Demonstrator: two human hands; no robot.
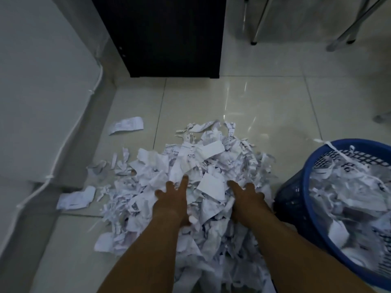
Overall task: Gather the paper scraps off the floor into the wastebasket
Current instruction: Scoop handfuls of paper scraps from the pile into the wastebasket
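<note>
A big heap of torn white paper scraps point(203, 166) lies on the pale tiled floor in the middle of the view. My left hand point(172, 196) rests on top of the heap with its fingers spread and straight. My right hand point(246, 195) reaches into the heap beside it, fingers extended and partly buried in the scraps. A blue plastic wastebasket point(304, 199) with a lattice wall stands at the right, touching the heap, and holds many scraps.
Loose scraps lie apart at the left point(76, 197) and farther back point(127, 124). A dark cabinet point(160, 34) stands behind the heap. Metal chair legs point(254, 39) are at the back right. A white wall with a cable point(63, 140) runs along the left.
</note>
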